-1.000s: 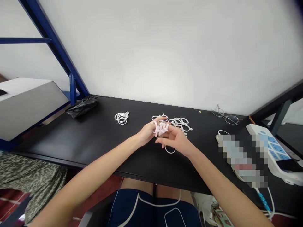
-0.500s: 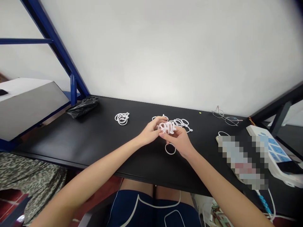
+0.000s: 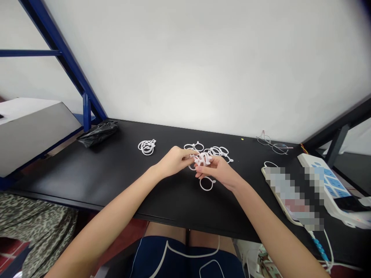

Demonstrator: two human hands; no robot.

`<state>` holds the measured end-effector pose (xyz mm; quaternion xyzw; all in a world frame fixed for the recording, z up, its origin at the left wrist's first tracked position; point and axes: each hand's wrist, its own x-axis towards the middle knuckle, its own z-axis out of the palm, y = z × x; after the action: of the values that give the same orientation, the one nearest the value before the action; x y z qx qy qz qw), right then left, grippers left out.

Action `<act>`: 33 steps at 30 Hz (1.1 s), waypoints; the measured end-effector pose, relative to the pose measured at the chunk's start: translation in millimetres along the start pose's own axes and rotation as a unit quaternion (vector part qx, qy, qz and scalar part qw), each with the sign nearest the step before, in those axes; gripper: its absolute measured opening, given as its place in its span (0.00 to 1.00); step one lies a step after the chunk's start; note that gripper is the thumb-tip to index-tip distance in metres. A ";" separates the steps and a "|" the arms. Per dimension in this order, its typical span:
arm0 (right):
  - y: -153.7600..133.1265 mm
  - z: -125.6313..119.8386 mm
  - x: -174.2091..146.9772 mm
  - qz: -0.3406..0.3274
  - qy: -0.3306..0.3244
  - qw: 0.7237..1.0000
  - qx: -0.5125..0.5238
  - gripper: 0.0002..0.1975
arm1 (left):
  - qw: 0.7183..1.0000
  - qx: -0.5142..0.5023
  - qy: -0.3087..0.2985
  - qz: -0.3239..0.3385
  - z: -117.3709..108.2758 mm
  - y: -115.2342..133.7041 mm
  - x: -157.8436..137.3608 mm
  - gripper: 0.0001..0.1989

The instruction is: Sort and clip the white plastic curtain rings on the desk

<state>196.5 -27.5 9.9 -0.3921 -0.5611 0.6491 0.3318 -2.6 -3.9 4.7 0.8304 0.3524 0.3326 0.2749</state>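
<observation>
Head view: I look down on a black table [image 3: 116, 181]; both of my hands meet above its middle.
Left hand: my left hand [image 3: 173, 161] is curled, fingertips pinched together on the left side of a small bunch of white rings [image 3: 203, 158].
Right hand: my right hand [image 3: 218, 172] is cupped palm-up, thumb and fingers closed on the right side of the same bunch, so the bunch sits between the two hands, off the table.
Key relation: the bunch runs left to right across the gap between my fingertips, and both hands grip it equally close; neither has to reach.
Single ring: one loose ring [image 3: 206, 184] lies flat on the table just under my right hand; I cannot tell whether it touches.
Loose pile: more rings [image 3: 218, 151] lie just behind the hands.
Small stack: a separate cluster of rings [image 3: 147, 146] sits well to the left, nearer my left arm.
Elsewhere: black bag [image 3: 97, 133] far left, spectacles [image 3: 274, 143] and power strip [image 3: 333, 185] to the right.
</observation>
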 end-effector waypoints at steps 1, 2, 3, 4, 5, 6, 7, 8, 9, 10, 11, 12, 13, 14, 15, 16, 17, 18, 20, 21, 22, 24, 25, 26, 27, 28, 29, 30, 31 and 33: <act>-0.4 -2.0 -0.4 0.010 -0.012 1.000 -0.001 0.15 | 0.999 -0.027 -0.006 -0.022 -1.1 -0.6 0.1 0.11; -1.1 -3.7 -1.0 0.020 -0.027 0.999 -0.003 0.15 | 0.997 -0.060 -0.018 -0.049 -2.6 -0.8 0.1 0.11; -2.2 -5.1 -1.7 0.028 -0.043 0.999 -0.006 0.15 | 0.992 -0.096 -0.036 -0.076 -4.4 -0.6 0.1 0.12; -3.5 -6.1 -2.5 0.031 -0.057 0.998 -0.008 0.15 | 0.985 -0.131 -0.058 -0.099 -6.5 -0.1 0.2 0.14; -4.8 -6.8 -3.2 0.031 -0.068 0.997 -0.012 0.14 | 0.977 -0.161 -0.079 -0.117 -8.9 0.6 0.4 0.16; -6.0 -7.4 -3.8 0.028 -0.073 0.997 -0.019 0.14 | 0.969 -0.185 -0.100 -0.128 -11.6 1.3 0.6 0.19; -7.0 -7.9 -4.3 0.023 -0.072 0.997 -0.029 0.15 | 0.963 -0.202 -0.118 -0.134 -14.1 1.9 0.9 0.21; -7.7 -8.5 -4.6 0.018 -0.065 0.997 -0.043 0.15 | 0.957 -0.216 -0.134 -0.137 -16.5 2.3 1.3 0.22; -8.1 -9.1 -4.6 0.011 -0.053 0.997 -0.061 0.15 | 0.952 -0.227 -0.147 -0.140 -18.4 2.3 1.7 0.23; -8.2 -9.7 -4.4 0.002 -0.036 0.996 -0.081 0.14 | 0.949 -0.237 -0.155 -0.143 -19.7 1.9 2.2 0.24; -8.0 -10.3 -4.0 -0.008 -0.015 0.995 -0.097 0.14 | 0.946 -0.246 -0.152 -0.145 -20.2 1.1 2.7 0.24; -7.7 -10.6 -3.3 -0.018 0.007 0.995 -0.102 0.14 | 0.946 -0.254 -0.139 -0.144 -19.8 0.1 3.1 0.24; -7.3 -10.6 -2.5 -0.026 0.026 0.995 -0.092 0.14 | 0.947 -0.261 -0.120 -0.142 -18.6 -0.9 3.4 0.24; -6.9 -10.1 -1.6 -0.032 0.042 0.996 -0.068 0.14 | 0.949 -0.266 -0.099 -0.136 -16.6 -1.9 3.6 0.24; -6.4 -9.0 -0.7 -0.035 0.053 0.997 -0.033 0.14 | 0.951 -0.268 -0.078 -0.129 -13.9 -2.7 3.7 0.24; -6.0 -7.3 0.1 -0.038 0.059 0.997 0.008 0.14 | 0.954 -0.268 -0.061 -0.120 -10.9 -3.3 3.7 0.24; -5.6 -5.1 0.8 -0.039 0.059 0.996 0.045 0.14 | 0.957 -0.264 -0.050 -0.112 -7.7 -3.6 3.5 0.24; -5.1 -2.6 1.2 -0.040 0.053 0.995 0.072 0.13 | 0.960 -0.257 -0.042 -0.104 -4.6 -3.7 3.2 0.25; -4.1 2.7 1.7 -0.040 0.025 0.995 0.091 0.12 | 0.966 -0.239 -0.031 -0.092 0.7 -3.4 2.6 0.26; -3.4 5.1 1.8 -0.042 0.012 0.995 0.085 0.12 | 0.969 -0.227 -0.026 -0.089 2.7 -3.0 2.2 0.26; -2.5 7.1 1.8 -0.045 0.004 0.996 0.074 0.12 | 0.972 -0.215 -0.020 -0.088 4.4 -2.5 1.9 0.25; -0.6 9.7 1.9 -0.054 0.006 0.997 0.048 0.12 | 0.978 -0.188 -0.006 -0.085 7.2 -1.0 1.3 0.22; 0.3 10.2 2.0 -0.059 0.012 0.997 0.040 0.12 | 0.982 -0.170 0.003 -0.081 8.5 -0.1 1.0 0.20; 1.0 10.4 2.1 -0.062 0.017 0.997 0.037 0.12 | 0.986 -0.149 0.011 -0.073 10.0 0.8 0.6 0.18; 1.6 10.4 2.2 -0.063 0.019 0.997 0.036 0.11 | 0.990 -0.125 0.015 -0.059 11.5 1.6 0.2 0.17; 1.8 10.1 2.2 -0.062 0.018 0.997 0.036 0.11 | 0.994 -0.101 0.015 -0.042 13.1 2.1 -0.3 0.15; 1.8 9.8 2.1 -0.059 0.016 0.997 0.037 0.10 | 0.997 -0.077 0.012 -0.021 14.5 2.2 -0.8 0.15; 1.6 9.6 1.9 -0.055 0.013 0.998 0.037 0.10 | 0.998 -0.056 0.008 0.002 15.8 1.9 -1.2 0.15; 1.1 9.5 1.5 -0.047 0.008 0.998 0.036 0.10 | 0.999 -0.036 0.006 0.025 16.8 1.2 -1.6 0.15; 0.0 9.7 0.4 -0.026 -0.009 0.999 0.033 0.11 | 0.997 -0.006 0.012 0.071 17.9 -0.9 -2.0 0.14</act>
<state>187.7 -31.7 10.5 -0.3599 -0.5522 0.6622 0.3564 9.4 -8.9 -8.0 0.8478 0.2936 0.3630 0.2515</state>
